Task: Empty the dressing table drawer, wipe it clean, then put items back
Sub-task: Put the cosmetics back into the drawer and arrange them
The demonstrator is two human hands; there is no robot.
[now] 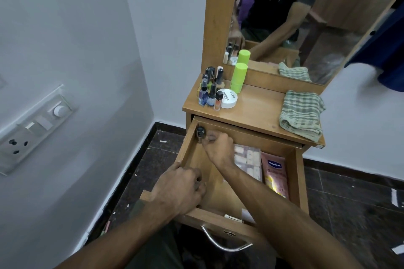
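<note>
Right hand reaches into the far left corner of the open drawer, fingers curled around the lower part of a small dark-capped bottle; the bottle stands upright against the back wall of the drawer. The fingertips are motion-blurred, so the closure looks like a pinch on the bottle but contact cannot be confirmed in detail. Left hand rests on the drawer's left side wall near the front, fingers folded inward; whether it holds anything cannot be told, a small dark object shows between the fingers but is unclear. Inside the drawer, to the right of the right forearm, lies a clear box of pale pieces, and just beside it a pink Vaseline tube along the right wall. The metal handle hangs at the drawer front. On the table top, at the left, stands a cluster of small bottles, a white round tin touching the cluster, and a green cylinder behind it. A folded green checked cloth lies at the right edge of the top. The mirror stands behind.
</note>
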